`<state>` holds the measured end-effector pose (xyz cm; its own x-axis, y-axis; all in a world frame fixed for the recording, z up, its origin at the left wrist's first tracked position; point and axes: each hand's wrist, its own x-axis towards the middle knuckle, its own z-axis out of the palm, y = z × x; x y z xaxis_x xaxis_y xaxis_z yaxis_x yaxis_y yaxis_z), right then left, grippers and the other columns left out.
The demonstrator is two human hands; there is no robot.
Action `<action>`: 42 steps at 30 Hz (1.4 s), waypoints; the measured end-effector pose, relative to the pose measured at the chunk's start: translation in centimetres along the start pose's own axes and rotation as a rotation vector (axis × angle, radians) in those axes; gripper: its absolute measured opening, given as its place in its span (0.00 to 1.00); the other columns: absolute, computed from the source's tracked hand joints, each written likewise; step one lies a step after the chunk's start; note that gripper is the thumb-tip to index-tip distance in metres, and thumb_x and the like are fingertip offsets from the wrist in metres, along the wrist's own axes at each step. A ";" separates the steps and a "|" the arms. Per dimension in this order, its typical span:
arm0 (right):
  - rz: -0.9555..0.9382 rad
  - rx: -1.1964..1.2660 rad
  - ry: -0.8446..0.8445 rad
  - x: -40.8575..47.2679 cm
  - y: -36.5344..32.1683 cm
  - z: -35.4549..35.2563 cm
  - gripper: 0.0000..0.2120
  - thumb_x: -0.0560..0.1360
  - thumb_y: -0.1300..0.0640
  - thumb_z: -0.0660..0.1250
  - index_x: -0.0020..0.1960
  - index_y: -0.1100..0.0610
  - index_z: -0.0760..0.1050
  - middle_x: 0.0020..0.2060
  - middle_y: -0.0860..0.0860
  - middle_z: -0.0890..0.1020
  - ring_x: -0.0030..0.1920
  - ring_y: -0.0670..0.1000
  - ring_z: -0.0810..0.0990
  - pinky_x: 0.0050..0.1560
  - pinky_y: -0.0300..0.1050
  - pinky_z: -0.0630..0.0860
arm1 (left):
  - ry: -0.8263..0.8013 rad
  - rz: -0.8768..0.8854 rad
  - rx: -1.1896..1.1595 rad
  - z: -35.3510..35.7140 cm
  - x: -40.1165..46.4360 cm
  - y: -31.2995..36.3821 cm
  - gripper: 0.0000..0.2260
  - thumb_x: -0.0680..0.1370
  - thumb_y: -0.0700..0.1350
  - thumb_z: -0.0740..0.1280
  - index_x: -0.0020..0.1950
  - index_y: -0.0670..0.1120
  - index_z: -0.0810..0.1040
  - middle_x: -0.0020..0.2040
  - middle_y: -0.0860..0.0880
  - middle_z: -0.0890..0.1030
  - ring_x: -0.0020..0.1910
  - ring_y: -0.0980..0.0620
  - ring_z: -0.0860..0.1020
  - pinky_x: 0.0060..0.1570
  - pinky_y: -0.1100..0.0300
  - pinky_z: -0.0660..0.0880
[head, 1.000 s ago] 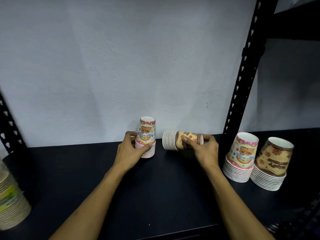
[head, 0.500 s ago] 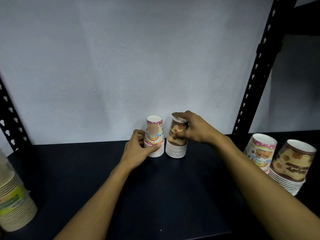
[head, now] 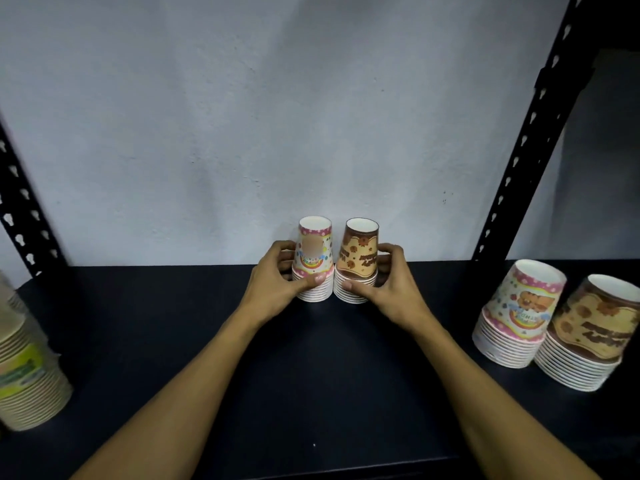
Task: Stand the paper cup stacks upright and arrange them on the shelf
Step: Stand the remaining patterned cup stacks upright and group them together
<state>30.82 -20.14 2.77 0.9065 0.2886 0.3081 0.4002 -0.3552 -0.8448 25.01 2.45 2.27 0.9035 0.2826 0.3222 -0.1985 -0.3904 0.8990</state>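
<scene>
Two small cup stacks are seen upright, mouths down, at the back centre of the shelf (head: 311, 358), close to the wall (head: 277, 116). The pink stack (head: 313, 263) stands on the left, the brown stack (head: 358, 263) on the right; their lower rims appear touching or nearly so.

Grip, left hand (head: 277, 284): closed around the pink stack, thumb across the front rims, fingers wrapped behind. Grip, right hand (head: 388, 289): closed around the brown stack, thumb low at the front rims, fingers curled round the far side. Both stacks are seated on the shelf, not lifted.

Handling (judged): thin paper, v. light, easily crushed if squeezed at the single top cup. The nested rim band at the bottom is the stiffest part and is the best place for hold. Nested cups may slip apart if lifted by the top cup only. Smooth printed sides, probably somewhat slippery. The narrow top and light weight make tipping likely if knocked.

Other items: two larger stacks, one pink (head: 516, 320) and one brown (head: 588, 337), stand upright at the right, beyond the black upright post (head: 526, 133), touching each other. A green-banded stack (head: 24, 368) is at the far left edge, partly cut off.

Status (judged): centre pair upright; only final alignment appears outstanding.
</scene>
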 end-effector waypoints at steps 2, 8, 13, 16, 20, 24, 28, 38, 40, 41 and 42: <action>0.023 0.043 -0.004 0.0 0.2 0.0 0.36 0.64 0.51 0.83 0.64 0.54 0.67 0.59 0.48 0.79 0.59 0.45 0.80 0.62 0.45 0.78 | 0.012 -0.003 0.009 0.1 0.1 -0.1 0.33 0.64 0.49 0.83 0.65 0.51 0.73 0.60 0.54 0.81 0.57 0.56 0.81 0.59 0.54 0.80; 0.020 0.098 -0.078 -0.4 0.3 -0.6 0.32 0.69 0.51 0.79 0.68 0.54 0.71 0.62 0.46 0.79 0.61 0.42 0.78 0.63 0.41 0.76 | 0.025 0.002 0.016 0.4 -0.1 0.1 0.34 0.64 0.49 0.83 0.65 0.53 0.71 0.60 0.54 0.80 0.58 0.55 0.81 0.58 0.55 0.80; -0.008 -0.065 0.098 -0.8 -0.4 0.9 0.34 0.68 0.46 0.79 0.69 0.54 0.71 0.58 0.48 0.74 0.54 0.44 0.75 0.52 0.34 0.70 | 0.037 -0.001 0.022 0.6 -0.4 0.2 0.37 0.64 0.49 0.83 0.67 0.54 0.66 0.63 0.51 0.79 0.58 0.55 0.81 0.58 0.55 0.80; 0.060 0.036 0.035 -0.4 -0.2 0.2 0.32 0.69 0.52 0.80 0.67 0.56 0.69 0.60 0.49 0.79 0.58 0.47 0.79 0.56 0.37 0.75 | 0.033 -0.009 0.021 0.5 -0.4 0.3 0.37 0.65 0.48 0.83 0.67 0.53 0.67 0.63 0.51 0.79 0.58 0.56 0.81 0.58 0.56 0.80; 0.077 0.097 -0.066 -0.3 0.0 -0.5 0.30 0.72 0.55 0.77 0.69 0.58 0.69 0.63 0.50 0.79 0.64 0.48 0.78 0.60 0.37 0.74 | 0.022 -0.008 0.022 0.5 -0.5 0.4 0.35 0.65 0.49 0.83 0.66 0.54 0.68 0.63 0.52 0.79 0.59 0.55 0.80 0.58 0.55 0.80; 0.048 0.023 0.019 -0.5 -0.2 0.5 0.34 0.68 0.46 0.79 0.68 0.54 0.69 0.60 0.45 0.78 0.59 0.45 0.78 0.59 0.40 0.74 | -0.008 -0.024 0.014 0.4 -0.4 0.4 0.36 0.64 0.51 0.83 0.66 0.53 0.69 0.63 0.53 0.80 0.59 0.55 0.80 0.59 0.57 0.79; 0.044 0.027 0.010 -0.3 0.2 0.7 0.32 0.70 0.48 0.78 0.68 0.55 0.69 0.61 0.47 0.79 0.61 0.47 0.78 0.63 0.46 0.76 | -0.127 -0.116 -0.059 -0.3 -0.2 0.3 0.38 0.65 0.49 0.81 0.72 0.47 0.70 0.65 0.49 0.80 0.61 0.55 0.80 0.62 0.58 0.77; 0.041 0.036 -0.079 -0.2 0.6 -0.1 0.32 0.74 0.53 0.75 0.73 0.55 0.66 0.68 0.50 0.77 0.66 0.49 0.76 0.70 0.50 0.73 | -0.193 -0.113 -0.065 -0.5 -0.4 0.4 0.33 0.70 0.40 0.78 0.73 0.46 0.71 0.65 0.51 0.80 0.61 0.59 0.79 0.58 0.68 0.75; 0.038 0.036 -0.093 -0.2 0.6 -0.1 0.32 0.74 0.53 0.75 0.73 0.54 0.66 0.68 0.50 0.77 0.66 0.49 0.76 0.70 0.52 0.73 | -0.197 -0.112 -0.057 -0.5 -0.3 0.4 0.32 0.71 0.39 0.78 0.74 0.45 0.70 0.66 0.50 0.80 0.61 0.59 0.79 0.58 0.69 0.75; 0.036 0.035 -0.097 -0.2 0.6 -0.1 0.31 0.74 0.53 0.75 0.73 0.54 0.66 0.68 0.50 0.77 0.66 0.49 0.76 0.70 0.53 0.73 | -0.201 -0.111 -0.053 -0.5 -0.3 0.4 0.32 0.72 0.39 0.77 0.74 0.45 0.70 0.67 0.50 0.79 0.61 0.59 0.79 0.57 0.70 0.74; 0.035 0.037 -0.098 -0.2 0.6 -0.2 0.31 0.74 0.53 0.75 0.73 0.54 0.66 0.68 0.50 0.77 0.66 0.49 0.77 0.70 0.53 0.73 | -0.204 -0.108 -0.049 -0.5 -0.3 0.3 0.31 0.72 0.39 0.77 0.74 0.44 0.71 0.67 0.50 0.79 0.61 0.60 0.79 0.56 0.72 0.74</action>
<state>30.89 -20.56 2.27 0.9018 0.3626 0.2352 0.3615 -0.3344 -0.8704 24.45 2.62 2.61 0.9776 0.1353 0.1610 -0.1102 -0.3227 0.9401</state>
